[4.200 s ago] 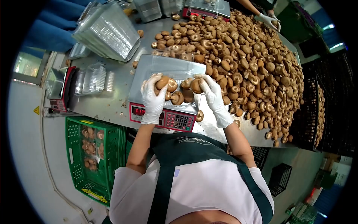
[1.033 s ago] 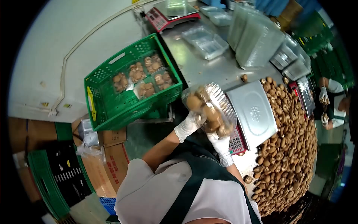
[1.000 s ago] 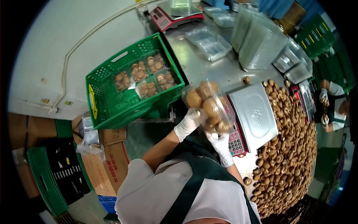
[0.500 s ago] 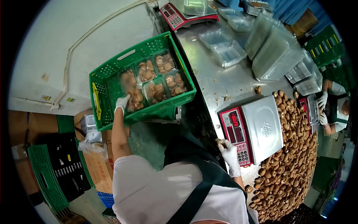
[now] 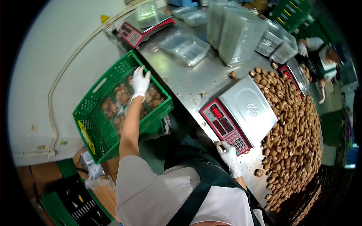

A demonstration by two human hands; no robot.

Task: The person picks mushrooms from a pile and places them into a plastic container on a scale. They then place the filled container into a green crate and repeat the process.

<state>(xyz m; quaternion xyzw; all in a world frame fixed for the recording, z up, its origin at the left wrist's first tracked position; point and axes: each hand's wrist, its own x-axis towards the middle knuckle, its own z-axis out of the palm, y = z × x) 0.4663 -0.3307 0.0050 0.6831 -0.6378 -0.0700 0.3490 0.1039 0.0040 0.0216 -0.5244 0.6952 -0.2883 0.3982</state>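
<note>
My left hand (image 5: 140, 83), in a white glove, reaches over the far end of a green crate (image 5: 99, 86). Its fingers are stretched out and slightly apart, above clear trays of brown mushrooms (image 5: 122, 94); part of the trays is hidden beneath hand and forearm. My right hand (image 5: 228, 153), also gloved, is at the table edge beside the keypad of a red scale (image 5: 247, 109). A small brown mushroom (image 5: 217, 144) is pinched between its thumb and fingers. Nothing lies on the scale's steel plate, and red digits glow on its display.
Loose mushrooms (image 5: 292, 147) form a big heap right of the scale. Stacked clear trays (image 5: 241, 35) and open trays (image 5: 184, 48) stand farther back. A second scale (image 5: 141, 28) is at the far left. A co-worker (image 5: 324, 56) stands by another scale (image 5: 292, 77) across the heap.
My left hand has gone from the near side of the crate to its far end. The right hand stays by the scale with the mushroom. The whole view has shifted and turned.
</note>
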